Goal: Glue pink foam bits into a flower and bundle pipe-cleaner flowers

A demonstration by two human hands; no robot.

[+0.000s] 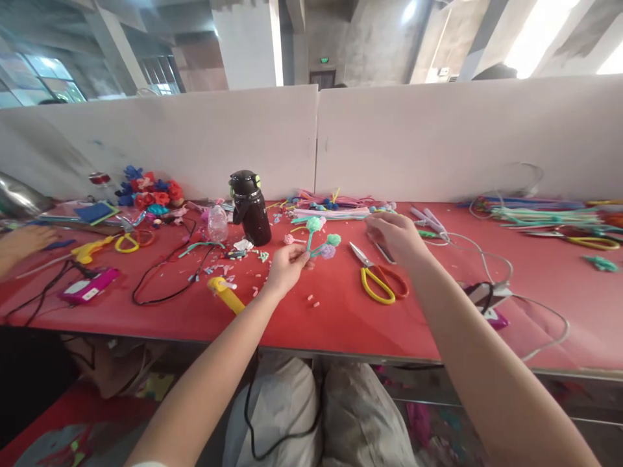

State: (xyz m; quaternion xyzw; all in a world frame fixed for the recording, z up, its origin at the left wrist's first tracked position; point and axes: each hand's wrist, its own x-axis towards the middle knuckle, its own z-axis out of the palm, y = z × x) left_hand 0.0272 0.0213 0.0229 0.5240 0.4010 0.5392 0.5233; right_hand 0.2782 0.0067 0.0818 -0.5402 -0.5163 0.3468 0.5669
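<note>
My left hand point(288, 266) is closed in a pinch on the green stems of a small pipe-cleaner flower sprig point(311, 241). Fluffy mint and lilac heads top the sprig, just above the red table. To the right, my right hand point(393, 232) reaches over the table with its fingers curled together and pointing down. Whatever its fingertips hold, if anything, is hidden. A dark narrow strip point(387, 251) lies just below that hand. Between my hands and nearer me rest scissors point(377, 279) with yellow and red handles, blades apart.
A black bottle point(254, 217) stands behind my left hand. Pipe cleaners point(335, 211) lie at the back, with more bundles point(530, 217) at right. A yellow glue gun point(226, 295), cables and foam scraps are at left. Another person's hand point(24, 245) is at far left.
</note>
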